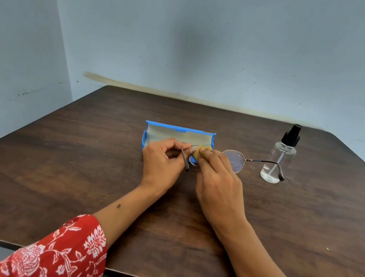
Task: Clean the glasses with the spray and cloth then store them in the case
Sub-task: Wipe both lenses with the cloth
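Observation:
Thin metal-framed round glasses (234, 159) are held above the table, temples unfolded. My left hand (163, 159) pinches the frame at its left end, by the hinge of the left temple. My right hand (220, 181) pinches a small tan cloth (199, 152) against the left lens, which the cloth and fingers mostly hide. The right lens and right temple stick out free to the right. A blue case (179, 131) lies open just behind my hands, its beige lining showing. A clear spray bottle (279, 158) with a black pump top stands upright to the right, behind the right temple's tip.
Everything sits on a dark wooden table (75, 168) pushed against a pale blue wall. The table's near edge runs along the bottom of the view. A red patterned sleeve (61, 251) covers my left upper forearm.

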A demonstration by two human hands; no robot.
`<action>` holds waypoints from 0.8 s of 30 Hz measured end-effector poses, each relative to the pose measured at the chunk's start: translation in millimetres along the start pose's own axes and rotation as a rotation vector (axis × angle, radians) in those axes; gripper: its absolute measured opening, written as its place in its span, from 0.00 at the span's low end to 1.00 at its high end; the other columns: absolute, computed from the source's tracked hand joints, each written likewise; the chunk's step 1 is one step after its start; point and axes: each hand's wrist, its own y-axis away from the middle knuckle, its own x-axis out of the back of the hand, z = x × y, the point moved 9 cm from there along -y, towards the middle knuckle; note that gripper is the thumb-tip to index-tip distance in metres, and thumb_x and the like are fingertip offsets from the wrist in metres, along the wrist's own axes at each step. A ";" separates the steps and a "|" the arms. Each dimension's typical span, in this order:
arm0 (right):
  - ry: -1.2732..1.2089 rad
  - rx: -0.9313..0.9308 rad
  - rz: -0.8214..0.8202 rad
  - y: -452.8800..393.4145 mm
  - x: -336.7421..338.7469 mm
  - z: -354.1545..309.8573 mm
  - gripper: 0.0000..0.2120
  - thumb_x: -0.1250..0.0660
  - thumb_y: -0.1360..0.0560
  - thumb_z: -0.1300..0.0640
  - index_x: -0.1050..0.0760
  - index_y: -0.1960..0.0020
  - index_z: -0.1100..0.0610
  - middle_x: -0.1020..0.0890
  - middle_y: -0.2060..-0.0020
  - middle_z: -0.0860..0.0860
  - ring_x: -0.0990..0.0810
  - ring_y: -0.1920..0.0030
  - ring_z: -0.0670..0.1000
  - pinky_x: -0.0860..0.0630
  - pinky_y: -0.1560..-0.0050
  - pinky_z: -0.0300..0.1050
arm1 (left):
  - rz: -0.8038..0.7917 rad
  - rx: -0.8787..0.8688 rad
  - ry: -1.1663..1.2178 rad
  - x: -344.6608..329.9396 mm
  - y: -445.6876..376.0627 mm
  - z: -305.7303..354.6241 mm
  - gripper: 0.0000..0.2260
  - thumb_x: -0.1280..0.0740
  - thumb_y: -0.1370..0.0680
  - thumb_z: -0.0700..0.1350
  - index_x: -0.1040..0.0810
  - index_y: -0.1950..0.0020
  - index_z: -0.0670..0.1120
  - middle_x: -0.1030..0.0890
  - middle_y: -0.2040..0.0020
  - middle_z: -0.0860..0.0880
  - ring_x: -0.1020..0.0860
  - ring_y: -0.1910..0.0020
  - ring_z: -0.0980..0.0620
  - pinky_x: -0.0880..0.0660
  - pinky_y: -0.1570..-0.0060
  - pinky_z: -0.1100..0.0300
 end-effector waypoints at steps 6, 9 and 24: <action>0.031 0.017 0.011 -0.2 -1.2 -0.7 0.14 0.35 0.31 0.71 0.21 0.47 0.67 0.17 0.51 0.58 0.19 0.48 0.57 0.21 0.50 0.45 | -0.007 0.006 0.001 -0.8 0.4 0.2 0.05 0.26 0.30 0.35 0.18 0.55 0.36 0.16 0.58 0.46 0.18 0.61 0.61 0.22 0.57 0.69; -0.009 0.054 -0.024 1.2 -3.7 -5.7 0.14 0.38 0.32 0.66 0.19 0.50 0.65 0.17 0.54 0.56 0.18 0.50 0.55 0.20 0.51 0.45 | -0.009 0.000 0.007 -0.7 0.2 0.6 0.05 0.27 0.30 0.33 0.18 0.55 0.35 0.17 0.58 0.47 0.20 0.63 0.68 0.24 0.58 0.74; -0.007 0.031 -0.042 -0.5 -7.1 -4.9 0.14 0.34 0.33 0.70 0.20 0.48 0.67 0.17 0.52 0.59 0.18 0.49 0.57 0.21 0.50 0.46 | -0.025 0.013 0.030 -3.8 -0.2 -3.7 0.05 0.27 0.31 0.32 0.17 0.55 0.36 0.17 0.60 0.49 0.19 0.62 0.65 0.23 0.58 0.72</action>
